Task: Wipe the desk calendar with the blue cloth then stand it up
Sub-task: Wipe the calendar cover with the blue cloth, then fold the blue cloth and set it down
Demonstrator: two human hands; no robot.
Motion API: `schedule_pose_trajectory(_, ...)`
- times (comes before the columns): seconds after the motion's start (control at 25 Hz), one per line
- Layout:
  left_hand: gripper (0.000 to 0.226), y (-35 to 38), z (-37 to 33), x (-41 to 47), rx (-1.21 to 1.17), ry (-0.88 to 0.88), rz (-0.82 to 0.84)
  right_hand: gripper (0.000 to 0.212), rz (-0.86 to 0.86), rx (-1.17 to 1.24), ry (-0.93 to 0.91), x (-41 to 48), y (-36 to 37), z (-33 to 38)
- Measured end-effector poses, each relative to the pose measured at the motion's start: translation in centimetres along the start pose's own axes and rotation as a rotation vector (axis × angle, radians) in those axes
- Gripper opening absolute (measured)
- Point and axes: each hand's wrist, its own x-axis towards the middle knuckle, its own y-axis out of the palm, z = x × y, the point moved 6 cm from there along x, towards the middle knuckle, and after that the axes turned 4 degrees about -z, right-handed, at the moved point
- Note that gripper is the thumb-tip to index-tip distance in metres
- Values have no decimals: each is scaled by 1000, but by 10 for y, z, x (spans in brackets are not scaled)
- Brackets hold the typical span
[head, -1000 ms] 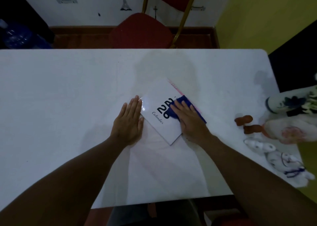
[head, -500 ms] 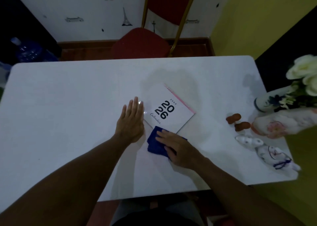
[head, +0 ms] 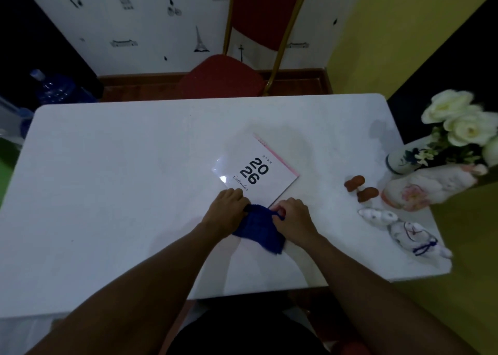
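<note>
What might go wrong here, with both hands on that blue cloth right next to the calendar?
1. The calendar lies flat and loose on the smooth white table; neither the left hand nor the right hand holds it, so wiping could push it along.
2. The cloth is bunched up, so it may wipe unevenly.
3. The small figurines and the flower vase stand close on the right; a wide sweep could knock them.
</note>
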Motion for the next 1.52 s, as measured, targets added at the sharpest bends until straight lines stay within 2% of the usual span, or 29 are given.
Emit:
schedule_pose_trajectory(0.08,31,-5,3,-4,-58,-25,48,6,59,37,-27,-4,-2,2)
schedule_pose_trajectory(0.24,31,-13,8,-29,-285,-103,231,12,170,245,-111,-21,-9,8)
schedule_pose_trajectory(0.32,38,-26,8,-45,-276,-81,143,25,71,202,-244,-31,-20,18)
schedule_pose_trajectory(0.48,43,-49,-10,-83,-213,91,-188,37,-271,40,-583,-68,-33,34)
schedule_pose_trajectory(0.56,41,-39,-21,-104,-190,214,-229,37,-279,-21,-663,-91,-20,25)
schedule_pose_trajectory(0.6,41,-27,-25,-114,-189,246,-190,36,-237,-49,-680,-102,-9,17)
schedule_pose_trajectory(0.72,55,19,-28,-132,-174,127,78,43,-63,-107,-611,-126,25,-3)
schedule_pose_trajectory(0.92,63,51,-25,-130,-47,-44,220,54,-68,-282,-588,-122,47,8)
schedule_pose_trajectory(1.16,64,55,-21,-125,-2,-48,227,59,-42,-346,-571,-119,52,9)
schedule_pose_trajectory(1.32,60,40,-15,-116,-63,-27,159,42,-130,-251,-561,-107,38,20)
schedule_pose_trajectory(1.4,57,26,-6,-105,-121,-50,103,35,-163,-123,-446,-91,27,29)
schedule_pose_trajectory(1.52,54,4,7,-80,-164,-122,53,41,-164,108,-127,-61,13,29)
